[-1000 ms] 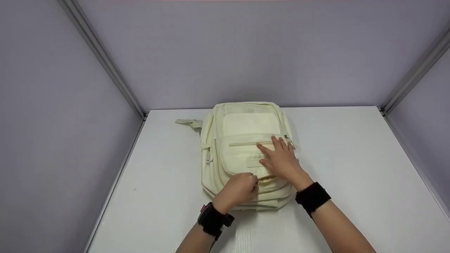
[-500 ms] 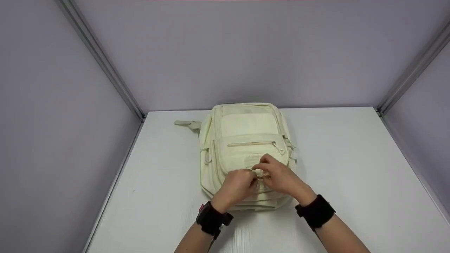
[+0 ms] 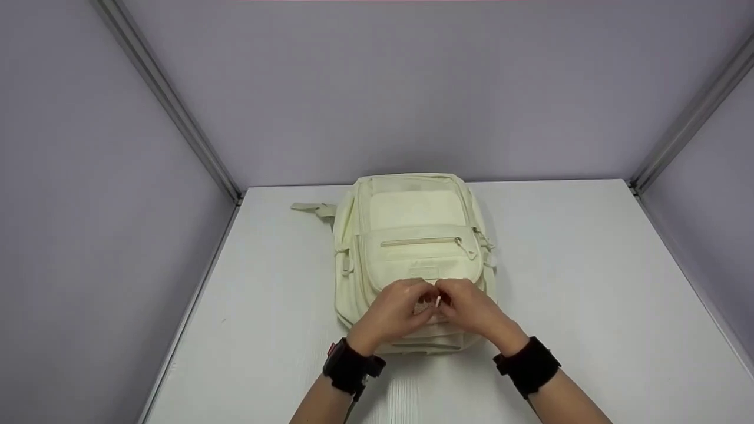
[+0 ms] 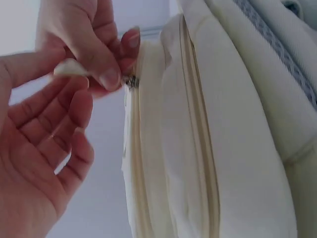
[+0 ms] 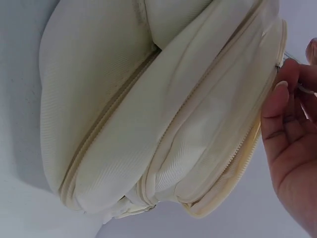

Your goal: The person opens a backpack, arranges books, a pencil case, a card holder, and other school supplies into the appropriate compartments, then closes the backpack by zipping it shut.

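Observation:
A cream backpack (image 3: 421,209) lies front side up on the white table, its base toward the person. Both hands meet at the curved zip of its lower front pocket. My left hand (image 3: 392,312) pinches the pale zipper pull (image 4: 72,68) between thumb and forefinger; its other fingers curl loosely. My right hand (image 3: 474,309) pinches the same zipper pull close to the metal slider (image 4: 132,82). In the right wrist view the pocket's zipper teeth (image 5: 233,161) stand parted along the right side, showing yellowish lining. In the head view the hands hide the slider.
A short horizontal zip (image 3: 418,241) with a triangular pull crosses the bag's front above the hands. A loose strap (image 3: 312,208) sticks out on its left. Pale grey panels (image 3: 377,88) with metal corner posts enclose the white table (image 3: 265,282) on three sides.
My right hand, spread flat on the bag's front a second ago, has drawn down and inward to my left hand and taken hold of the zipper pull. My left hand's curl has loosened.

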Demonstrator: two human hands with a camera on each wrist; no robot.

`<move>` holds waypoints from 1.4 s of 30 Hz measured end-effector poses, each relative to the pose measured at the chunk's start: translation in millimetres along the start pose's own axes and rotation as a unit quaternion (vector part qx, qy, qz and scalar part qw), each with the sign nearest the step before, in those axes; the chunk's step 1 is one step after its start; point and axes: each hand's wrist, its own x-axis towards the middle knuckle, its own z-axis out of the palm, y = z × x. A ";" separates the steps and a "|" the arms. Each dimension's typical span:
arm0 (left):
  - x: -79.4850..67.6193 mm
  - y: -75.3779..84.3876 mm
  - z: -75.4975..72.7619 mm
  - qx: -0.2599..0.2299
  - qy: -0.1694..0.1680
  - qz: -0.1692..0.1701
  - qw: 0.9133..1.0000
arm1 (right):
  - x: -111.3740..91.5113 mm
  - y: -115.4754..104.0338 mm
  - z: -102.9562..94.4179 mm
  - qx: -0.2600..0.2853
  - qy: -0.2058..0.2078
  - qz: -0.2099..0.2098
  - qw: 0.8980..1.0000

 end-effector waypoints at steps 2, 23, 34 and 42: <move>-0.4 -7.5 -0.6 0.022 0.005 0.019 1.000 | -0.4 0.1 -0.8 0.002 0.006 0.009 1.000; -16.9 -39.3 7.5 0.111 -0.066 -0.092 0.987 | -30.9 21.8 -10.7 0.023 0.063 0.077 0.995; -17.1 -39.8 3.8 0.078 -0.060 -0.098 0.990 | -41.2 42.6 -27.0 0.018 0.081 0.120 0.989; -17.0 -40.5 1.1 0.069 -0.073 -0.100 0.990 | -38.1 61.7 -37.1 -0.012 0.091 0.168 0.981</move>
